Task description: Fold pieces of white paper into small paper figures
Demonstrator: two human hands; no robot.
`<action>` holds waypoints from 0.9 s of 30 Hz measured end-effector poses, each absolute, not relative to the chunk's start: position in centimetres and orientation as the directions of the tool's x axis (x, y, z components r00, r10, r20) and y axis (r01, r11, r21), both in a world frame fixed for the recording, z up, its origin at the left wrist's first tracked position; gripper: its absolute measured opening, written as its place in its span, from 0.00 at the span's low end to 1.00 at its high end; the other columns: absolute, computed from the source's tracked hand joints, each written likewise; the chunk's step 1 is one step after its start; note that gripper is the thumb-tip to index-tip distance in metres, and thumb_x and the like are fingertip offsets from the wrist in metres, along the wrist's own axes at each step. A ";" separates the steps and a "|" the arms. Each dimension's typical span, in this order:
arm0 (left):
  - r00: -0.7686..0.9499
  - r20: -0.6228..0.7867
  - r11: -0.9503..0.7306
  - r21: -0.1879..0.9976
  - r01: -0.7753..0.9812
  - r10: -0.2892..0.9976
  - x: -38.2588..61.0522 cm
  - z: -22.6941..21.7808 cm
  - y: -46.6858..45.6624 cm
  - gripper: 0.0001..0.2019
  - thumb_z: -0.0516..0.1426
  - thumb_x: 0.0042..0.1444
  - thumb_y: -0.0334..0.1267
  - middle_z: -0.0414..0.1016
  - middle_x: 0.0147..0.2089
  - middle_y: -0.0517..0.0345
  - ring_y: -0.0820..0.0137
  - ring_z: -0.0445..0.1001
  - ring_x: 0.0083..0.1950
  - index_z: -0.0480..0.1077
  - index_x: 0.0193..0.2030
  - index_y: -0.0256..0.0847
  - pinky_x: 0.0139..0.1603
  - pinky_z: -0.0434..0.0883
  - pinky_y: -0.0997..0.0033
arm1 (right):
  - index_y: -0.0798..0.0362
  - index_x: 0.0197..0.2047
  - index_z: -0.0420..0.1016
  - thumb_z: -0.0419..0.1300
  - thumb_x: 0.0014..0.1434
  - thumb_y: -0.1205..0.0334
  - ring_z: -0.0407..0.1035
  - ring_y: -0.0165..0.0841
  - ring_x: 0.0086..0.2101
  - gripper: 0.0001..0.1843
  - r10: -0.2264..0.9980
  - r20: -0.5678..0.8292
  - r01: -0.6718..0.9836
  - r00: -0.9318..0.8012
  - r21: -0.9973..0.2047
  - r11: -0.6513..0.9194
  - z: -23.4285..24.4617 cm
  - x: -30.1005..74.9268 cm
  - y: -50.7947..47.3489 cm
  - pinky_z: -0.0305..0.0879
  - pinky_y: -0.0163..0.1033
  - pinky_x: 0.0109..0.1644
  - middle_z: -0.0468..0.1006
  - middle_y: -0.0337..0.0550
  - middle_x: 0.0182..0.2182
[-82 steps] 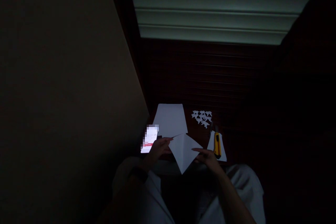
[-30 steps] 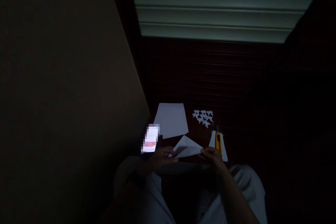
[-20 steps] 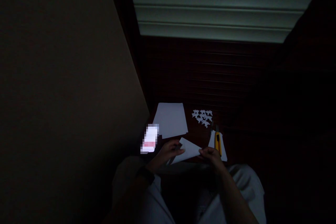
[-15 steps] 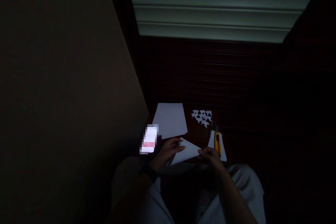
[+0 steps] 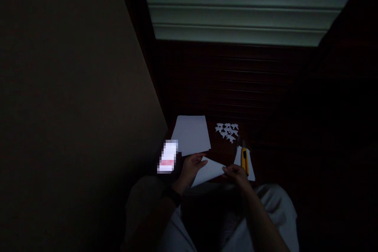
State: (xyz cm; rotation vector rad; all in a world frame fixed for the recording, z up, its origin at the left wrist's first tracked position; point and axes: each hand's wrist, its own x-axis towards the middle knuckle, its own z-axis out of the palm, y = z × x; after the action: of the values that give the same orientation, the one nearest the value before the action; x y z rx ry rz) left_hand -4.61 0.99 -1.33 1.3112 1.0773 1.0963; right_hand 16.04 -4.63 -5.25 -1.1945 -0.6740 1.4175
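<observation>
**White paper [image 5: 210, 170] pinched from both sides**

No writing is legible; the lit phone [image 5: 167, 156], at 9 o'clock of the paper, shows only blur. The left hand [image 5: 190, 167] has its fingers curled shut over the folded paper's left edge. The right hand [image 5: 236, 174] has its fingers pinching the right tip, low over the dark counter [image 5: 221, 149]. A yellow knife [image 5: 244, 160] lies at 2 o'clock and the cut-outs [image 5: 227, 131] at 12.

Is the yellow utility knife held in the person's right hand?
No: the yellow utility knife lies on a white scrap, while the right hand and left hand both pinch the folded paper.
</observation>
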 end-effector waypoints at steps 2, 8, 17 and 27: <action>0.150 0.026 -0.028 1.000 0.009 0.988 -4.5 -1.4 1.0 0.17 0.62 0.40 0.39 0.75 0.36 0.51 0.67 0.73 0.37 0.72 0.39 0.36 0.38 0.69 0.70 | 0.55 0.22 0.70 0.68 0.37 0.57 0.69 0.32 0.27 0.14 0.951 -0.288 -0.378 0.111 -0.897 -0.227 -5.1 16.0 -4.7 0.69 0.41 0.38 0.73 0.38 0.22; 0.126 0.005 -0.007 1.000 0.018 0.992 -4.6 -1.7 1.1 0.16 0.62 0.39 0.40 0.75 0.33 0.52 0.68 0.73 0.34 0.73 0.37 0.36 0.33 0.68 0.72 | 0.55 0.22 0.70 0.68 0.37 0.56 0.69 0.33 0.28 0.14 0.953 -0.283 -0.400 0.111 -0.890 -0.218 -5.1 15.9 -4.7 0.68 0.43 0.40 0.73 0.38 0.22; 0.091 0.049 -0.059 0.993 0.100 0.995 -4.6 -1.2 0.6 0.17 0.61 0.41 0.42 0.75 0.30 0.53 0.68 0.73 0.32 0.73 0.38 0.37 0.30 0.67 0.73 | 0.55 0.22 0.70 0.69 0.34 0.55 0.68 0.33 0.28 0.15 0.955 -0.280 -0.422 0.094 -0.881 -0.217 -4.7 16.0 -4.7 0.67 0.45 0.41 0.73 0.40 0.23; 0.095 0.056 -0.065 0.994 0.089 0.994 -4.3 -1.0 0.3 0.14 0.60 0.44 0.42 0.76 0.37 0.50 0.64 0.74 0.38 0.73 0.38 0.37 0.38 0.69 0.68 | 0.55 0.21 0.70 0.68 0.36 0.55 0.68 0.33 0.29 0.15 0.952 -0.291 -0.407 0.096 -0.884 -0.229 -4.3 15.9 -4.8 0.68 0.44 0.40 0.73 0.38 0.23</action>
State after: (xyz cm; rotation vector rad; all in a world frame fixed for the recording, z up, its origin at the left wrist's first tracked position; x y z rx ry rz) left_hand -4.29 0.30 -0.97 1.3640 1.1776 1.1393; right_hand 15.89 -4.83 -4.28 -1.1569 -0.6575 1.4459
